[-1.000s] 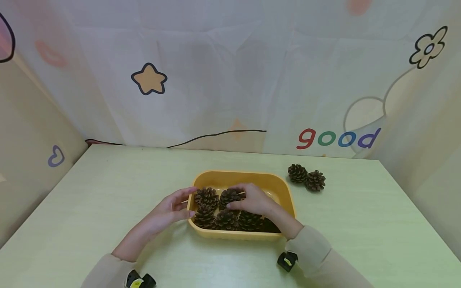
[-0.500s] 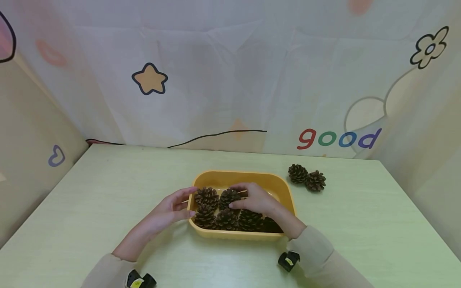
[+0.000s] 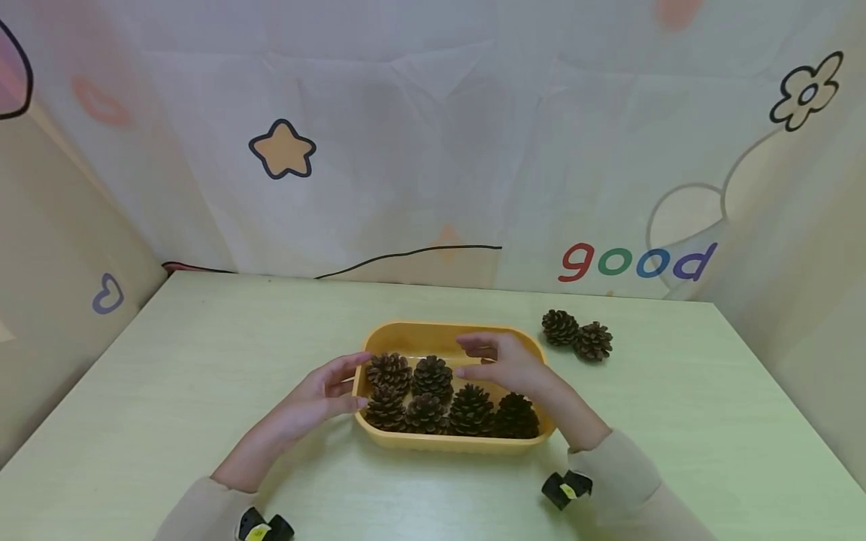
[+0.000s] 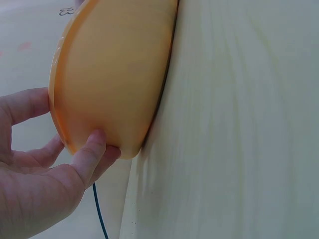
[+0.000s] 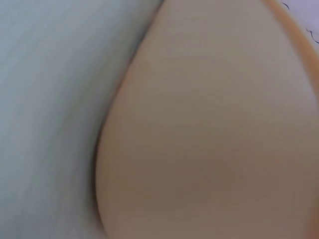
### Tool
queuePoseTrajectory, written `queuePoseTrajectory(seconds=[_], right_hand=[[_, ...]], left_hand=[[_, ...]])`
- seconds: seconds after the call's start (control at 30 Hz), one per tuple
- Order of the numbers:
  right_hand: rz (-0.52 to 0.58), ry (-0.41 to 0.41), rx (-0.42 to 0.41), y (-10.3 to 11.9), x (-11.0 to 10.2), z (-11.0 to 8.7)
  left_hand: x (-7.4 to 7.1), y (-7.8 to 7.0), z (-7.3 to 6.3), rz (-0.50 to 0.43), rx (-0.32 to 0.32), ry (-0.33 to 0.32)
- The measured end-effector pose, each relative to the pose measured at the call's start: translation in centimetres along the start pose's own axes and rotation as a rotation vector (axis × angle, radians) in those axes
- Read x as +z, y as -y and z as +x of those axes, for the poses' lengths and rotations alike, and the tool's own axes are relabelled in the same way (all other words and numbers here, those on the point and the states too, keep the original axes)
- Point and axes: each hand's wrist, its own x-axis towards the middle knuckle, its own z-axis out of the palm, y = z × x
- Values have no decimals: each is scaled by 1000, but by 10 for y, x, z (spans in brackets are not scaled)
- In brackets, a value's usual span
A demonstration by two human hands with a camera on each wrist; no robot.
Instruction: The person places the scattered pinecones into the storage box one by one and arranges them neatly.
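A yellow plastic tub (image 3: 446,445) with pine cones inside stands on the table. My left hand (image 3: 331,387) holds its left end, fingers at the rim and thumb against the outer wall; in the left wrist view the fingers (image 4: 91,149) press that wall. Over the tub's right half hovers my right hand (image 3: 507,366), fingers parted and holding nothing. Just left of its fingertips sits a pine cone (image 3: 432,377) in the back row, beside another pine cone (image 3: 389,372). Several more, including a pine cone (image 3: 471,410), line the front. The right wrist view shows only the tub wall (image 5: 209,124) and table.
Two loose pine cones lie behind the tub to the right, a left pine cone (image 3: 559,327) and a right pine cone (image 3: 593,342) side by side. A printed cloth backdrop (image 3: 406,150) rises behind the pale table (image 3: 223,361).
My right hand has let go of the pine cone in the back row and moved up and right. This uncovers the front right pine cone. My left hand stays put.
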Motion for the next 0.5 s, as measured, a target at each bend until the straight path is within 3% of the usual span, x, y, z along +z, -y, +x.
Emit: queuePoseTrajectory(seconds=[0.5], right_hand=[[-1, -134, 22, -11, -36, -23]], left_hand=[[0, -1, -2, -11, -2, -4]])
